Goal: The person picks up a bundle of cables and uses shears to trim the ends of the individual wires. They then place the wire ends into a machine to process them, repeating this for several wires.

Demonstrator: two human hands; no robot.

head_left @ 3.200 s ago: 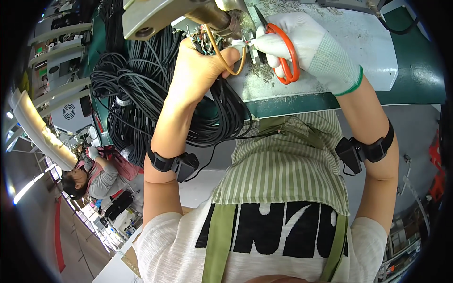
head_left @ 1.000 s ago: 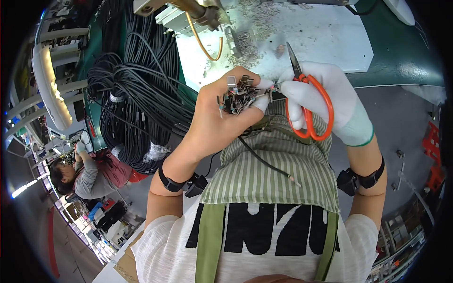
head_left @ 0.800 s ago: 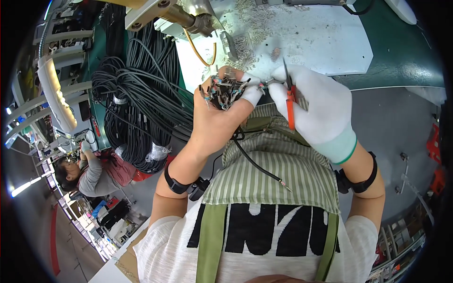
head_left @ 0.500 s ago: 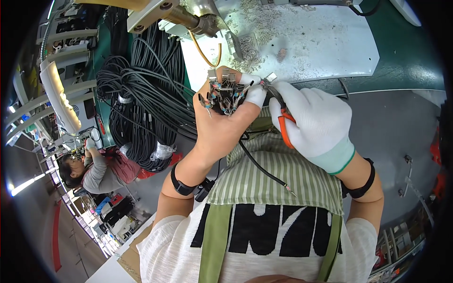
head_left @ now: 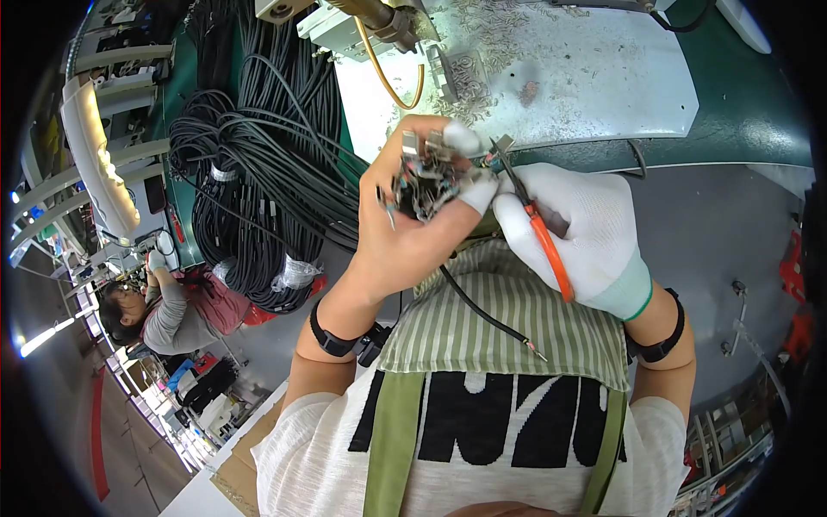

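Observation:
My left hand, with white covers on thumb and a fingertip, is closed round a bundle of black cables. Their metal connector ends, with small coloured wires, stick up out of the grip. One connector stands apart at the thumb and fingertip. My right hand, in a white glove with a green cuff, is wrapped round orange-handled pliers. The jaws of the pliers lie at that single connector; whether they grip it is too small to tell. A loose black cable with bared wires hangs over my striped apron.
Coiled black cables lie left on the green table. Beyond my hands, a metal plate bears scattered small metal pieces. A machine head with a yellow tube overhangs its left part. Another person works at far left.
The pliers have turned in my right hand, and their orange handle now points down and right. My left hand and the bundle have shifted slightly right and tilted. The whole view has shifted a little.

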